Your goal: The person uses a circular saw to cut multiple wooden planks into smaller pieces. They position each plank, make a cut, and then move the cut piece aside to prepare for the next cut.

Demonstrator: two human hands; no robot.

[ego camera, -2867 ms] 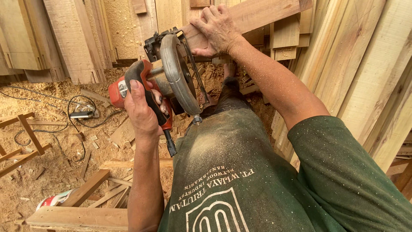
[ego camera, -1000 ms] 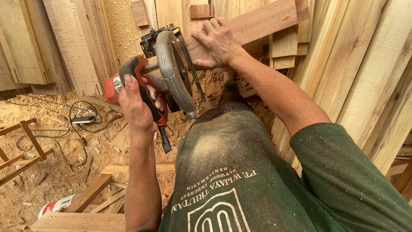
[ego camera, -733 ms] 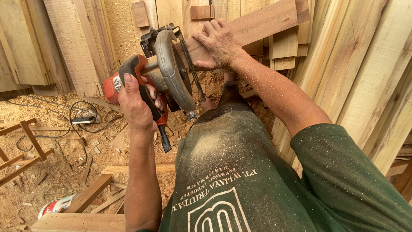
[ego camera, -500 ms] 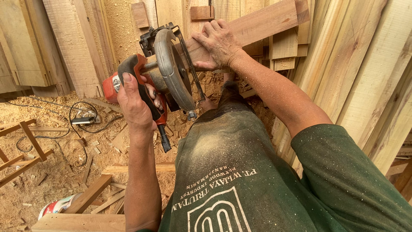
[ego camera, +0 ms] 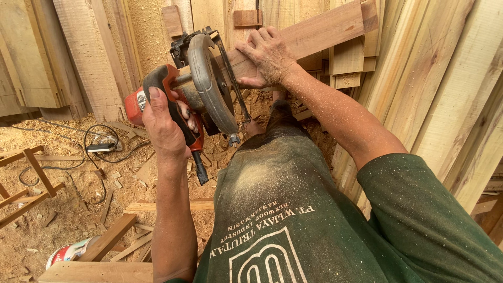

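My left hand [ego camera: 165, 123] grips the black and red handle of a circular saw [ego camera: 209, 89], held up in front of my chest. The saw's grey blade guard stands on edge against the near end of a pale wooden plank [ego camera: 325, 31]. That plank runs up and to the right. My right hand [ego camera: 264, 55] lies flat on top of it just beside the saw, fingers spread, pressing it down. The blade itself is hidden by the guard. Sawdust speckles my green shirt and both forearms.
Tall rough boards [ego camera: 445, 78] lean at the right, and more boards [ego camera: 78, 52] stand at the back left. The floor is deep in sawdust, with a black cable [ego camera: 99, 147], a wooden frame [ego camera: 26, 178], scrap planks [ego camera: 105, 241] and a tin can [ego camera: 68, 254].
Since the earliest frame the saw has risen a little and come closer to the plank's end. Over the last second both hands have stayed almost still.
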